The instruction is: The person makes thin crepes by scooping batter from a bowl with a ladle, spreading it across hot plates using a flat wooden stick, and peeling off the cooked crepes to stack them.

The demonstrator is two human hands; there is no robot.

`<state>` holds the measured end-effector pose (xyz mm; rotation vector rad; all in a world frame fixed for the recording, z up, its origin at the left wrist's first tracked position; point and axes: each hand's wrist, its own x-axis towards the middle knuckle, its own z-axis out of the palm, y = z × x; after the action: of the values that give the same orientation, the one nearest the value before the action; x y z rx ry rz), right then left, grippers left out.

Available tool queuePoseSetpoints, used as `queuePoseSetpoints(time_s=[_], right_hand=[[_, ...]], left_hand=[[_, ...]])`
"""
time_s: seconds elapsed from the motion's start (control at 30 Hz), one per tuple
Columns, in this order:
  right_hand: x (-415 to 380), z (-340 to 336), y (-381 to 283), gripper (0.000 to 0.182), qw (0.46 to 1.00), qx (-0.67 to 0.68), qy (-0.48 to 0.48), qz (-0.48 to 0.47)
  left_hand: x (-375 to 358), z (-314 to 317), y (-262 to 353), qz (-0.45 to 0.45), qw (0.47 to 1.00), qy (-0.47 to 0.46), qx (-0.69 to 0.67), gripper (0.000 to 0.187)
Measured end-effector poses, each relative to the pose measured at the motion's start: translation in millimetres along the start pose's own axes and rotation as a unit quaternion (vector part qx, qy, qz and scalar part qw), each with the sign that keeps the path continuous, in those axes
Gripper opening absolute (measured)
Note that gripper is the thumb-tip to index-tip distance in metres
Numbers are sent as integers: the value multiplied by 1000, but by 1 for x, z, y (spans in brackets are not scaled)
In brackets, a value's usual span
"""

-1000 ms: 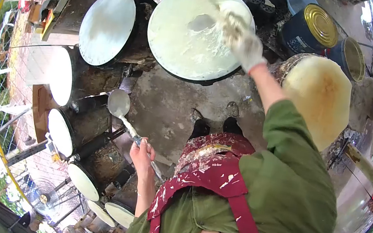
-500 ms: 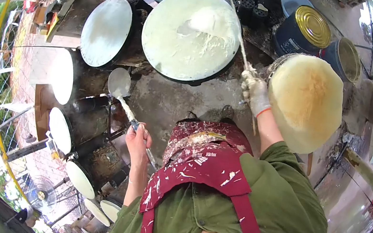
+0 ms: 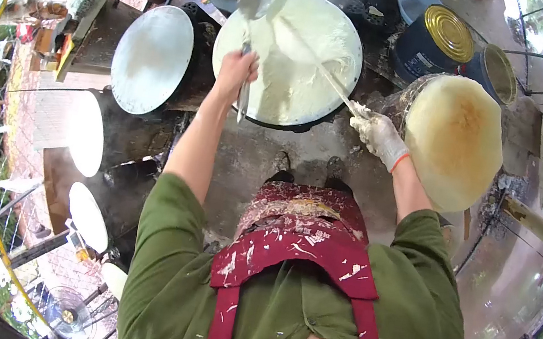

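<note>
My bare left hand [image 3: 237, 73] is closed around the handle of a ladle [image 3: 253, 2], whose round metal head is over the far left part of a large round griddle. My right hand [image 3: 376, 135], in a batter-smeared white glove, grips a long thin stick [image 3: 320, 66]. The stick slants across the griddle, its far end by a whitish mound of batter [image 3: 294, 41]. Pale batter coats most of the griddle [image 3: 229, 77]. Just right of my right hand is a pile of large round pancakes [image 3: 454, 144], the top one browned near the middle.
Another round griddle plate [image 3: 152, 59] stands to the left, and several more curve down that side. At the back right are a dark drum with a gold lid [image 3: 452, 39], a blue basin [image 3: 417, 3] and an open bucket [image 3: 499, 74]. A fan [image 3: 68, 315] is low on the left.
My left hand has carried the ladle from low left up over the large griddle. The stick has swung from the griddle's right edge inward across the batter; my right hand has dropped slightly.
</note>
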<state>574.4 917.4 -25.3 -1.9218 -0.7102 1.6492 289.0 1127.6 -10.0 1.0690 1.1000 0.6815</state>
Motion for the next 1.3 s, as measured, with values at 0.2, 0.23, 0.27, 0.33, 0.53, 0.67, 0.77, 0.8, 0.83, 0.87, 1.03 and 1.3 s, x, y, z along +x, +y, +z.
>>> queuePoseSetpoints(time_s=[0.2, 0.23, 0.27, 0.33, 0.53, 0.67, 0.77, 0.8, 0.83, 0.87, 1.03, 1.3], right_hand=[[-55, 43, 20, 38, 905, 413, 95, 33], [-55, 62, 31, 37, 927, 364, 88, 22], [-55, 80, 42, 35, 946, 314, 81, 11], [-40, 122, 41, 26, 959, 277, 27, 46], [-18, 80, 49, 23, 942, 331, 44, -40], [-20, 104, 58, 15, 955, 284, -82, 16], [-37, 97, 20, 14, 963, 209, -151, 82], [-36, 81, 19, 15, 964, 219, -132, 66], [-32, 64, 16, 15, 966, 229, -113, 49], [-34, 47, -3, 15, 962, 261, -70, 42], [7, 34, 43, 30, 992, 44, -5, -122], [-22, 88, 7, 42, 986, -51, 59, -146]], left_hand=[[5, 17, -9, -94, 994, -57, 14, 15], [-8, 19, -10, -117, 992, -51, -9, 14], [-24, 22, -11, -139, 989, -47, -31, 14], [-59, 29, -14, -194, 979, -29, -61, 13], [-118, 48, -23, -224, 909, 103, -336, 10], [-115, 82, -36, -228, 845, 114, -470, 7], [-119, 91, -22, -179, 855, 117, -473, 9], [-131, 82, -6, -150, 886, 118, -422, 9], [-136, 70, 5, -120, 915, 117, -368, 10], [-132, 45, -14, -63, 831, -3, -553, 13], [-146, 2, -3, 21, 719, -157, -677, 23], [-103, -165, 77, 7, 947, -30, -321, 27]])
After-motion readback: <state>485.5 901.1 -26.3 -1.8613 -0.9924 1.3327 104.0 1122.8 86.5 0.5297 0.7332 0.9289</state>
